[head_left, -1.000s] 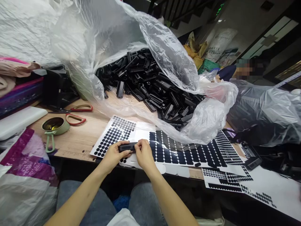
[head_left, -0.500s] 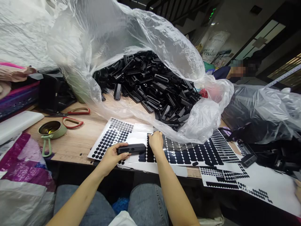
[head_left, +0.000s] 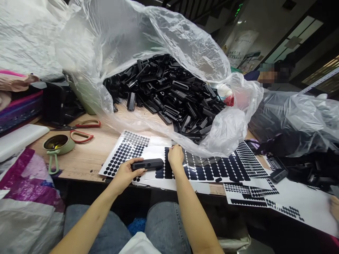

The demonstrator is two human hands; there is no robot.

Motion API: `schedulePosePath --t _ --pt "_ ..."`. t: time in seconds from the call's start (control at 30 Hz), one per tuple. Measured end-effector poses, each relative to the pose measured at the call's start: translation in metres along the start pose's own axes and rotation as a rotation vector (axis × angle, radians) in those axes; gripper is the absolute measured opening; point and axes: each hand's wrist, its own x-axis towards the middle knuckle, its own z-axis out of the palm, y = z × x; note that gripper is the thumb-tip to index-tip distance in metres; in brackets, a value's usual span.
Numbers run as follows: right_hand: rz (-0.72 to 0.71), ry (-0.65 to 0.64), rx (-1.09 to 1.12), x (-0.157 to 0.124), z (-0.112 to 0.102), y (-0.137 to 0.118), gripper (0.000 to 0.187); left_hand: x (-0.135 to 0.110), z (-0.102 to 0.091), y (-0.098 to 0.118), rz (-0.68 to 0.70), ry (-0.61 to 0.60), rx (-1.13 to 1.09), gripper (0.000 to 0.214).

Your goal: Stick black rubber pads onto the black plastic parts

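Note:
My left hand (head_left: 126, 176) grips one end of a black oblong plastic piece (head_left: 152, 164) with a carbon-fibre pattern and a small round mark. It hovers over sheets of black stickers. To its right, my right hand (head_left: 176, 157) rests with curled fingers at the upper part of a sheet of oblong black stickers (head_left: 206, 172). Its fingertips point away from me, so whatever they pinch is hidden. Left of the held piece lies a sheet of round black dots (head_left: 119, 159). Behind both hands, a heap of similar black pieces (head_left: 169, 91) spills from a clear plastic bag (head_left: 185, 42).
Red-handled scissors (head_left: 82, 131) and a green pot-like cup (head_left: 58, 144) sit on the wooden table (head_left: 79, 164) at left. More sticker sheets (head_left: 249, 194) overhang the front edge at right. Another clear bag (head_left: 291, 116) and a person (head_left: 270, 76) are farther right.
The view has shifted slightly. My left hand still holds the black piece, and my right hand stays at the sticker sheet with almost no movement.

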Motion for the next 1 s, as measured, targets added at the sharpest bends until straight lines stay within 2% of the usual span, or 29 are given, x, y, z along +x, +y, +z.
schedulePosePath --t 0.13,0.23,0.4,0.47,0.53,0.6,0.73,1.0 --pt "0.025 -0.007 0.005 -0.001 -0.002 -0.004 0.016 -0.001 0.002 0.002 0.011 0.008 0.000 0.055" --pt "0.035 -0.017 0.031 0.000 -0.005 -0.007 0.011 0.000 0.002 0.001 0.013 0.017 0.001 0.054" --pt "-0.043 -0.030 0.142 -0.014 -0.021 -0.007 0.013 0.000 0.000 -0.001 0.027 0.024 -0.012 0.052" --pt "-0.058 -0.107 0.308 -0.031 -0.026 -0.008 0.017 0.000 0.000 -0.002 0.033 0.017 0.001 0.052" --pt "-0.050 -0.241 0.512 -0.053 -0.026 -0.011 0.020 0.001 -0.001 -0.004 0.039 0.005 0.023 0.053" --pt "-0.074 -0.353 0.618 -0.075 -0.023 -0.018 0.018 0.001 0.000 -0.005 0.052 0.000 0.032 0.054" --pt "-0.126 -0.394 0.582 -0.100 -0.013 -0.033 0.011 0.000 0.002 -0.005 0.087 0.012 0.019 0.051" --pt "-0.086 -0.360 0.545 -0.101 -0.007 -0.037 0.011 -0.002 0.002 -0.004 0.100 0.019 0.085 0.047"
